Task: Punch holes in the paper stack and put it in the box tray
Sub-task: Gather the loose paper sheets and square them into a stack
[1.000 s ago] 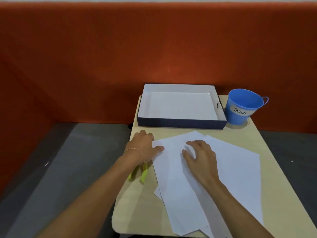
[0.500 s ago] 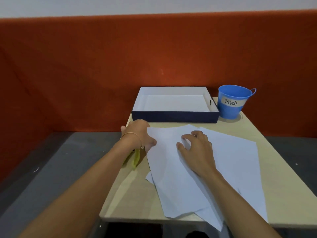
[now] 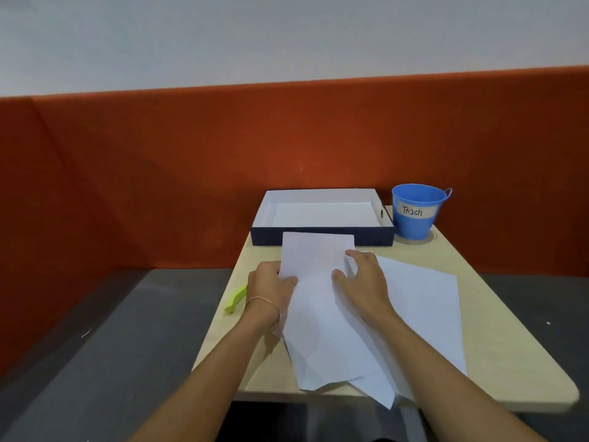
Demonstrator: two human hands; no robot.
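Grip: left hand (image 3: 271, 288) and right hand (image 3: 363, 282) pinching paper stack (image 3: 318, 260) sides | change: far end raised off worktop (image 3: 497, 330), previously flat | meaning: gathering sheets, punching still ahead

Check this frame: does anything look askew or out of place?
Yes. The papers are not a squared stack: the sheets lie fanned at different angles, and at least one corner overhangs the near edge of the table.

Left hand (image 3: 271, 290) and right hand (image 3: 363, 283) holding paper stack (image 3: 318, 260) before box tray (image 3: 374, 241).
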